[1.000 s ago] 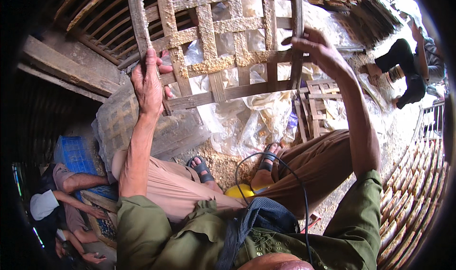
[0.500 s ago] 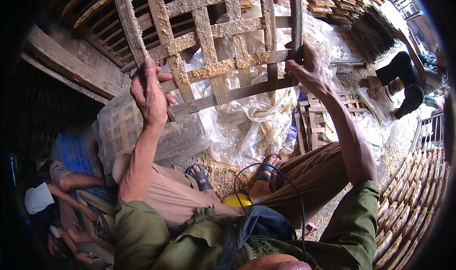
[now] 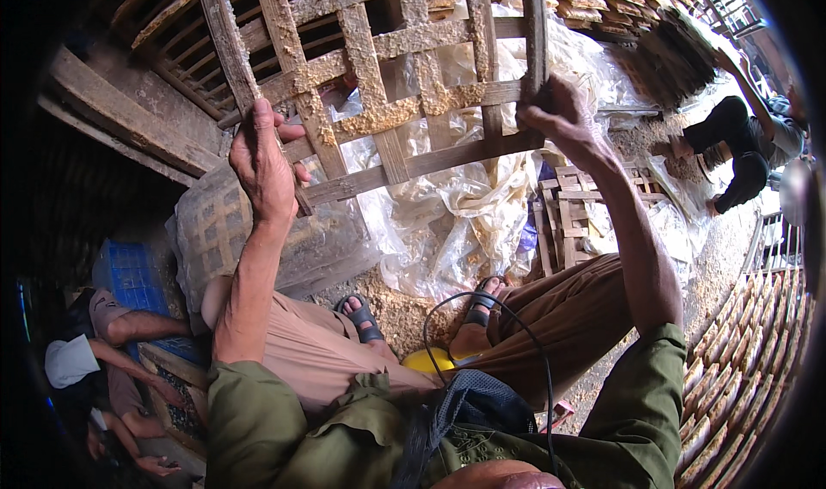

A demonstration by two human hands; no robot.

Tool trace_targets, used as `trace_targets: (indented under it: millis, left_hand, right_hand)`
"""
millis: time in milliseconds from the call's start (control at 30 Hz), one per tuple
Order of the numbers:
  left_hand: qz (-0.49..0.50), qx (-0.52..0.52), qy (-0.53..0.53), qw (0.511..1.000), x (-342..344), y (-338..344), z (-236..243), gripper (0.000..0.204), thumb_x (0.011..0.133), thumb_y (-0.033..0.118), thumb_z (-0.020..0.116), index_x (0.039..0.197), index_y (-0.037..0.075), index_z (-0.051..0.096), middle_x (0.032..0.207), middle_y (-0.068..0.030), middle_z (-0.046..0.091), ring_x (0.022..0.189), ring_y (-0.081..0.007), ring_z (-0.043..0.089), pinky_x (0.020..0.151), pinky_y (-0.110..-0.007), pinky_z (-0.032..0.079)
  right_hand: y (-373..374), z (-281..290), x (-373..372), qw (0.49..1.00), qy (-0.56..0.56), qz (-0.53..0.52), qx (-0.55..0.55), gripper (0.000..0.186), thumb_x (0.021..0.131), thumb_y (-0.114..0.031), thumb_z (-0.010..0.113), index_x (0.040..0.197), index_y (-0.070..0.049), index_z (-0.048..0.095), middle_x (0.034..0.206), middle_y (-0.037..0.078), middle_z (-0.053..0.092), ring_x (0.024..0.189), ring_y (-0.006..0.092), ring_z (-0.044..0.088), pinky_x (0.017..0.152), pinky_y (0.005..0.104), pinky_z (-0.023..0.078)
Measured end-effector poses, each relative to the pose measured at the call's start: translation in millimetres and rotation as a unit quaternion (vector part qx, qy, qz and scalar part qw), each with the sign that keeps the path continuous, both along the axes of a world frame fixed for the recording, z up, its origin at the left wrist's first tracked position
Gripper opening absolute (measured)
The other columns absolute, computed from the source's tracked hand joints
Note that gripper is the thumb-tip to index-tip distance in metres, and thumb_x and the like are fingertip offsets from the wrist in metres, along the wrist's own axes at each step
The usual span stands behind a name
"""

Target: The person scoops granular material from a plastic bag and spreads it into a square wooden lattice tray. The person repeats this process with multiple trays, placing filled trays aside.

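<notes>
A wooden lattice tray (image 3: 374, 116) of crossed slats, crusted with pale crumbs, is held up tilted in front of me. My left hand (image 3: 262, 162) grips its left edge near the lower corner, thumb on the near face and fingers curled behind. My right hand (image 3: 564, 121) is closed around the right edge, its fingertips partly hidden by the rail. Below and behind the tray lie crumpled clear plastic sheets (image 3: 456, 222). A plastic-wrapped stack of lattice trays (image 3: 228, 222) sits beneath my left forearm.
More lattice trays (image 3: 572, 214) lie on the floor to the right, near my foot. Stacked trays (image 3: 740, 377) fill the lower right, others the far right. A blue crate (image 3: 129, 274) stands left. One person (image 3: 744, 149) works at right, others (image 3: 142, 377) at lower left. Crumbs cover the floor.
The lattice tray has shifted slightly down at its right side and a little to the left, with both hands still gripping it. Little else differs.
</notes>
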State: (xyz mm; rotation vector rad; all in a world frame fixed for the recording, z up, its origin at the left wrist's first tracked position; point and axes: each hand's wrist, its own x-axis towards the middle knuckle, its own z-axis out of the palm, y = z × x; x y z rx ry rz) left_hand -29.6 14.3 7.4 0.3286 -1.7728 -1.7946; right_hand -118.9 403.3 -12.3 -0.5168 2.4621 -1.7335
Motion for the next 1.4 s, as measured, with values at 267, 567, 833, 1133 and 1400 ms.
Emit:
trace_targets:
  millis: [267, 567, 833, 1133, 1400]
  left_hand:
    - [-0.014, 0.003, -0.03, 0.999, 5, -6, 0, 0.046, 0.104, 0.056, 0.062, 0.102, 0.01, 0.062, 0.078, -0.003, 0.062, 0.061, -0.0074, 0.055, 0.038, -0.024, 0.039]
    - [-0.033, 0.058, -0.089, 0.994, -1, -3, -17, 0.066, 0.096, 0.077, 0.054, 0.097, 0.011, 0.056, 0.073, -0.0051, 0.059, 0.058, -0.0145, 0.059, 0.031, -0.031, 0.039]
    - [-0.095, -0.082, 0.079, 0.989, 9, -3, -47, 0.048, 0.114, 0.044, 0.041, 0.113, 0.001, 0.061, 0.094, -0.0112, 0.069, 0.084, -0.0174, 0.069, 0.073, -0.033, 0.06]
    - [-0.177, 0.11, 0.085, 0.974, -33, -57, -48, 0.035, 0.109, 0.045, 0.057, 0.112, 0.011, 0.064, 0.115, -0.0066, 0.067, 0.097, -0.0176, 0.07, 0.082, -0.04, 0.066]
    - [-0.135, 0.065, 0.031, 0.988, 11, -10, -41, 0.051, 0.109, 0.054, 0.05, 0.101, 0.004, 0.06, 0.084, -0.006, 0.061, 0.077, -0.018, 0.072, 0.036, -0.032, 0.055]
  right_hand:
    - [16, -3, 0, 0.994, 0.002, 0.066, 0.082, 0.045, 0.09, -0.035, 0.087, 0.102, -0.001, 0.061, 0.099, 0.009, 0.074, 0.088, 0.0146, 0.071, 0.073, 0.0315, 0.056]
    - [-25, 22, 20, 0.987, 0.004, -0.118, -0.111, 0.055, 0.111, -0.056, 0.043, 0.114, -0.006, 0.067, 0.079, 0.003, 0.069, 0.059, 0.0106, 0.062, 0.056, 0.0273, 0.052]
    - [-29, 8, 2, 0.966, -0.027, -0.221, -0.128, 0.053, 0.106, -0.057, 0.057, 0.071, -0.02, 0.044, 0.055, -0.008, 0.039, 0.041, 0.0046, 0.036, 0.036, 0.0248, 0.03]
    - [-15, 22, 26, 0.986, -0.016, -0.163, -0.025, 0.057, 0.106, -0.056, 0.055, 0.081, -0.006, 0.063, 0.063, 0.002, 0.058, 0.059, 0.0116, 0.059, 0.056, 0.0308, 0.051]
    - [-29, 28, 21, 0.971, 0.095, -0.212, 0.056, 0.063, 0.108, -0.053, 0.05, 0.14, 0.001, 0.053, 0.12, 0.021, 0.069, 0.111, 0.0331, 0.069, 0.092, 0.0445, 0.056]
